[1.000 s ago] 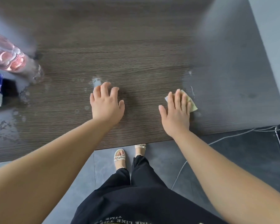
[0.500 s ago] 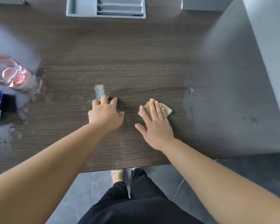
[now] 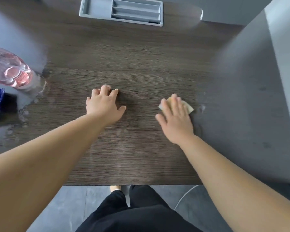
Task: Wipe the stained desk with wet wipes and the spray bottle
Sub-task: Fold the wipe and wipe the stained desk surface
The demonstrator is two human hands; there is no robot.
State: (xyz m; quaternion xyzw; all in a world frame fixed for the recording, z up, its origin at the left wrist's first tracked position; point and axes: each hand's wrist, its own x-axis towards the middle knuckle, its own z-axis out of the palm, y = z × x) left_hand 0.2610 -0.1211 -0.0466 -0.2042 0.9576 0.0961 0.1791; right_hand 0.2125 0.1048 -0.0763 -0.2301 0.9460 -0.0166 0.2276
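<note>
Rightward went the right hand (image 3: 176,119), sliding the wipe (image 3: 188,108) away from the left hand (image 3: 104,106) toward a wet smear (image 3: 203,107). Its grip lay spread flat, fingers pressing the wipe to the worktop (image 3: 141,64), while the left rested loose and empty. Good wiping here, I judge, meant firm overlapping strokes, then the blotches (image 3: 23,113) near the spray bottle (image 3: 10,71).
</note>
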